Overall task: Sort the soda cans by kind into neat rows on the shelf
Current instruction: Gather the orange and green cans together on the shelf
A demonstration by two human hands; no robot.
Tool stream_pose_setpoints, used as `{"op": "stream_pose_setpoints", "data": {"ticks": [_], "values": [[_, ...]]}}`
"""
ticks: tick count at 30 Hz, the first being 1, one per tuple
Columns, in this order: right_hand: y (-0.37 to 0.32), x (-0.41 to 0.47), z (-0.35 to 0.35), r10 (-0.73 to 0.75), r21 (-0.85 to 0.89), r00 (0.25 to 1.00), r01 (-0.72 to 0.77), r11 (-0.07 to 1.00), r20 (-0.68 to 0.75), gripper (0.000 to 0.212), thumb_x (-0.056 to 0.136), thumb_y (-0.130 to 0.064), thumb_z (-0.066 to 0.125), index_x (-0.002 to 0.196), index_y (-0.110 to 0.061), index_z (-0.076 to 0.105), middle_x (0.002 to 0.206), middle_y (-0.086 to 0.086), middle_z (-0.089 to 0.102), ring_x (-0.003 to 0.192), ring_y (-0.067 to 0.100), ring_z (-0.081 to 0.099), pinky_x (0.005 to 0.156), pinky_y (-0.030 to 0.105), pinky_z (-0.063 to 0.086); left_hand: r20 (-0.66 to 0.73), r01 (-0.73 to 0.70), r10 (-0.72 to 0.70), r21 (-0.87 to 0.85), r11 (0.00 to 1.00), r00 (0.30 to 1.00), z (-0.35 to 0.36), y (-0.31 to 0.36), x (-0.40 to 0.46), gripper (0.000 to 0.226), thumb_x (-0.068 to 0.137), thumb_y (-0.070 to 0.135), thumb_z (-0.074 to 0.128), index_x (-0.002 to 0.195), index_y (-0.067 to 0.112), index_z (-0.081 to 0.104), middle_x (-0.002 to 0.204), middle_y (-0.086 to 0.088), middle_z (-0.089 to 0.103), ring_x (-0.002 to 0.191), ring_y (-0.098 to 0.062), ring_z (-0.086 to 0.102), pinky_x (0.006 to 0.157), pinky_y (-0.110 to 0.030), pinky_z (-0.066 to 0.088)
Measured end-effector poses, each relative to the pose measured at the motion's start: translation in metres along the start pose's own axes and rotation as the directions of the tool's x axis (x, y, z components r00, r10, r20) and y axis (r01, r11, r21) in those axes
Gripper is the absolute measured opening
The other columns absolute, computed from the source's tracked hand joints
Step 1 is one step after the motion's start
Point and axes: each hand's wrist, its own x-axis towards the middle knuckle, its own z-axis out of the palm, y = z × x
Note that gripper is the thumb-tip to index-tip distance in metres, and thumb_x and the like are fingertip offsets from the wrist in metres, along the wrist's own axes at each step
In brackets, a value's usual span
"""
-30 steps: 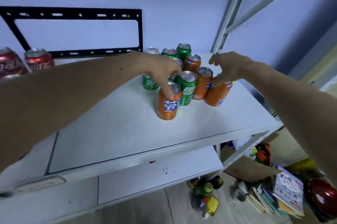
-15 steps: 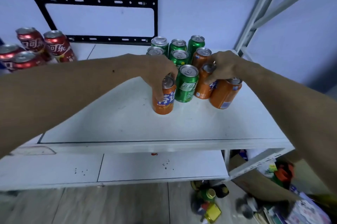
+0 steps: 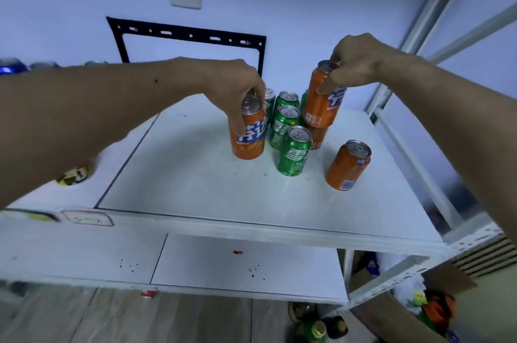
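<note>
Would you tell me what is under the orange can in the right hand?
The lifted orange can in the right hand hangs above another orange can; only that one's lower side shows, its top is covered.

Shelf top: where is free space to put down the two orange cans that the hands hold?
Bare shelf top runs along the front edge, before the nearest green can, and continues left of the left hand. It is crowded behind, around the green cans.

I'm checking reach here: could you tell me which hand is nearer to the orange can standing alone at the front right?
Right. The right hand holds a lifted orange can above and behind the lone orange can; the left hand grips another orange can across the green cans.
</note>
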Motion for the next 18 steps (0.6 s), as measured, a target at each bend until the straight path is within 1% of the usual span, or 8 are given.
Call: {"op": "stream_pose_setpoints", "data": {"ticks": [3, 6, 9, 14, 18], "values": [[-0.039, 0.003, -0.023, -0.071, -0.037, 0.997, 0.07, 0.997, -0.035, 0.063, 0.069, -0.054, 0.072, 0.109, -0.005, 0.064, 0.098, 0.012, 0.064, 0.083, 0.027, 0.057, 0.061, 0.03, 0.043, -0.027, 0.057, -0.057, -0.005, 0.998, 0.998, -0.018, -0.018, -0.035, 0.066, 0.051, 0.048, 0.086, 0.109, 0.026, 0.062, 0.098, 0.011, 0.062, 0.082, -0.01, 0.059, 0.059, -0.016, 0.044], [-0.093, 0.009, -0.036, -0.16, -0.054, 0.985, 0.157, 0.986, -0.06, 0.062, 0.068, -0.056, 0.072, 0.103, -0.006, 0.065, 0.092, 0.01, 0.063, 0.078, 0.026, 0.057, 0.054, 0.027, 0.04, -0.048, 0.119, -0.119, 0.001, 0.993, 0.992, -0.031, -0.045, -0.078, 0.066, 0.052, 0.046, 0.086, 0.11, 0.024, 0.063, 0.102, 0.009, 0.065, 0.086, -0.013, 0.062, 0.068, -0.024, 0.05], [-0.155, 0.016, -0.043, -0.23, -0.056, 0.97, 0.226, 0.972, -0.075, 0.059, 0.068, -0.055, 0.072, 0.102, -0.007, 0.065, 0.089, 0.01, 0.063, 0.073, 0.023, 0.055, 0.049, 0.025, 0.037, -0.076, 0.187, -0.187, -0.011, 0.982, 0.979, -0.039, -0.081, -0.125, 0.067, 0.053, 0.042, 0.087, 0.112, 0.021, 0.062, 0.106, 0.006, 0.066, 0.089, -0.015, 0.063, 0.071, -0.027, 0.052], [-0.273, 0.033, -0.043, -0.334, -0.049, 0.936, 0.33, 0.943, -0.112, 0.058, 0.067, -0.056, 0.072, 0.097, -0.007, 0.065, 0.082, 0.007, 0.06, 0.065, 0.016, 0.052, 0.049, 0.024, 0.037, -0.146, 0.307, -0.309, -0.036, 0.951, 0.94, -0.04, -0.156, -0.216, 0.069, 0.053, 0.039, 0.088, 0.114, 0.021, 0.061, 0.11, 0.003, 0.066, 0.091, -0.017, 0.062, 0.077, -0.031, 0.052], [-0.369, 0.046, -0.035, -0.381, -0.017, 0.916, 0.382, 0.924, -0.126, 0.062, 0.065, -0.058, 0.072, 0.097, -0.006, 0.065, 0.082, 0.008, 0.063, 0.067, 0.019, 0.055, 0.054, 0.028, 0.044, -0.122, 0.364, -0.362, -0.006, 0.931, 0.924, -0.038, -0.224, -0.286, 0.07, 0.055, 0.039, 0.088, 0.117, 0.021, 0.06, 0.114, 0.002, 0.066, 0.093, -0.017, 0.061, 0.079, -0.031, 0.052]]}}
